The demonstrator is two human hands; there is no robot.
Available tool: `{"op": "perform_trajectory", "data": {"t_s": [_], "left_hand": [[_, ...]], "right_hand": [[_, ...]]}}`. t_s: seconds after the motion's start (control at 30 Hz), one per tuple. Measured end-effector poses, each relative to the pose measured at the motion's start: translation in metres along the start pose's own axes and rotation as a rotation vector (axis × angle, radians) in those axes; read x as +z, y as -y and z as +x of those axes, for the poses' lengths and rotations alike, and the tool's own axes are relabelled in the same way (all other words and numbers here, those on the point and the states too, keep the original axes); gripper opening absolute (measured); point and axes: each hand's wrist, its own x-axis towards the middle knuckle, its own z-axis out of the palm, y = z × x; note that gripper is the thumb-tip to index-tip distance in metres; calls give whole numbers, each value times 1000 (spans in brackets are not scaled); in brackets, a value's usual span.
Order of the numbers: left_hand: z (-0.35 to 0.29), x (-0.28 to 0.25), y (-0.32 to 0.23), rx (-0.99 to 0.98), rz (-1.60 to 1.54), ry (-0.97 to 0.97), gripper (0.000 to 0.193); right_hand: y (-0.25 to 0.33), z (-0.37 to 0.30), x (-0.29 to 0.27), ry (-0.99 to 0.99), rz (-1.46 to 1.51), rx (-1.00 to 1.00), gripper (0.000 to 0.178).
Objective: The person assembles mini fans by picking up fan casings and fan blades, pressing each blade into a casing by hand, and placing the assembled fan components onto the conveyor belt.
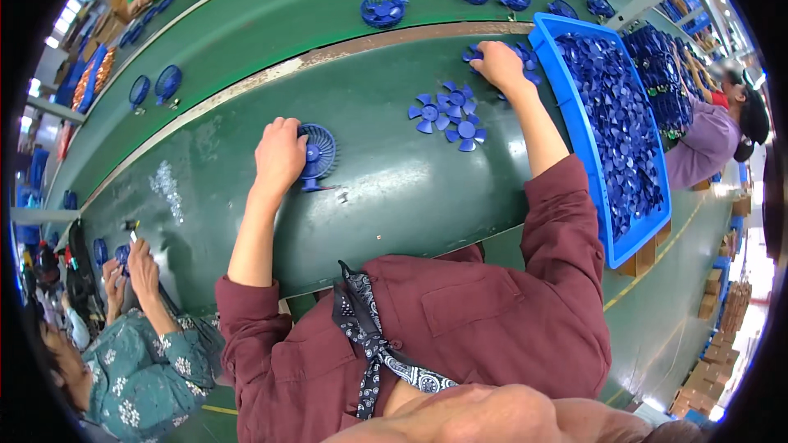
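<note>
On the green work table, my left hand is closed on the left rim of a round blue fan housing, which has a ribbed grille and a short stem toward me. Farther off to the right, my right hand has its fingers curled down on a blue fan blade among several others, and its fingertips are partly hidden. Nearer to me than that hand, a small cluster of loose fan blades lies on the table.
A blue tray heaped with fan blades stands along the right side. Beyond the table runs a green conveyor belt carrying several fan housings. One co-worker sits at the left, another at the right. Clear bits lie at the table's left.
</note>
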Motion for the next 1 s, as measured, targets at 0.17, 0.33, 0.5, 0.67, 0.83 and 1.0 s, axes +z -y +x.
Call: {"op": "perform_trajectory", "data": {"t_s": [0.17,0.33,0.5,0.67,0.83,1.0], "left_hand": [[-14,-5,-10,-241,-357,-46,20],[-17,6,-11,-478,-1498,74,33],[-26,11,-14,-547,-1744,269,44],[-31,8,-13,-503,-1827,273,42],[-33,12,-18,-494,-1749,138,30],[-32,13,-13,-390,-1559,14,29]], "right_hand": [[18,-11,-3,-202,269,-166,40],[122,-88,-42,-2,954,-239,31],[197,-134,-38,-83,617,-702,38],[231,-133,-26,1,419,-750,32],[236,-126,-16,-36,473,-730,41],[227,-108,-25,-227,500,-726,53]]}}
